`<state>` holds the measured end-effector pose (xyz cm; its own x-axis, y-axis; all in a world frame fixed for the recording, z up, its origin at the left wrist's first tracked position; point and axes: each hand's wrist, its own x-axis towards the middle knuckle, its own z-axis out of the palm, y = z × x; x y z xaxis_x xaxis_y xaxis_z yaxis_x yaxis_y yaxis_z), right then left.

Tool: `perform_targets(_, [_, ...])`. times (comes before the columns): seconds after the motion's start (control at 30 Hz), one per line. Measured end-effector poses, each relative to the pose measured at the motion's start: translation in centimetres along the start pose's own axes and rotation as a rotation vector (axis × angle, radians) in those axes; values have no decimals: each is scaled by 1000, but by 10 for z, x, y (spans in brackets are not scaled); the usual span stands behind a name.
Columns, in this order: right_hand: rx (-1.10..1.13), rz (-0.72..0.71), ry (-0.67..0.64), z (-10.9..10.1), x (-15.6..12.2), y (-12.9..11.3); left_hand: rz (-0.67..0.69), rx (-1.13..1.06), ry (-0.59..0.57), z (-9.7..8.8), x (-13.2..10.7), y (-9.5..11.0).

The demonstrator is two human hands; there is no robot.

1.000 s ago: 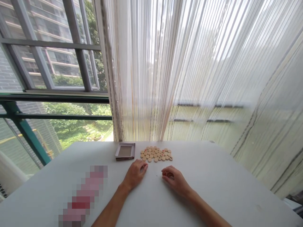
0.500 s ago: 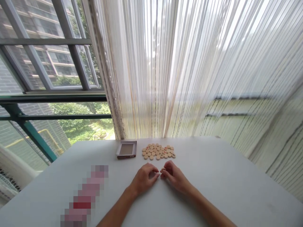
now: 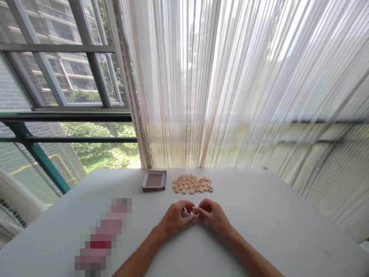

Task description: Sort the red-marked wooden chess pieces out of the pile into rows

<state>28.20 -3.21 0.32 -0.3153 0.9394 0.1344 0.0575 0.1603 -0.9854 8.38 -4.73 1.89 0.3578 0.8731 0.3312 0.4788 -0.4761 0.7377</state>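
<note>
My right hand [image 3: 212,214] pinches a small round wooden Chinese chess piece [image 3: 195,211] between thumb and fingers, just above the white table [image 3: 259,231]. Facing it is my left hand [image 3: 176,217], its fingers curved and apart from the thumb, the tips close to that piece. Whether they touch it I cannot tell. Beyond both hands lies a flat cluster of Chinese chess pieces [image 3: 188,184], pale wooden discs. A few show red or dark characters; most show plain faces.
Left of the cluster is a shallow open box [image 3: 154,181] with a pale rim. A blurred-out pinkish strip [image 3: 106,229] lies on the table at the left. String curtains [image 3: 201,96] hang behind the table's far edge, beside a window [image 3: 63,77].
My hands have come closer together, and the chess piece in my right hand now shows more clearly between them. The cluster and box look unchanged; the view has shifted slightly.
</note>
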Motion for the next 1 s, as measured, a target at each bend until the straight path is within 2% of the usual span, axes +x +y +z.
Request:
perform_targets(0.17, [-50,-13,-25,0,-3,-3,-51,-65,-61,2,0,3])
perform_targets(0.37, [6,-46,-134,-1,-8,-11,-84,-81,16,4,0,-4])
perform_targets(0.6, [-31,-40,-105,-1,-7,-7,-83,-122,-13,3,0,-2])
perform_targets(0.8, [-165,-66,-37,-2,-5,-2,-65,-109,-34,4,0,-3])
perform_targets(1.0, [-138,-69,-78,-2,-7,-6,-91,-103,-17,4,1,-3])
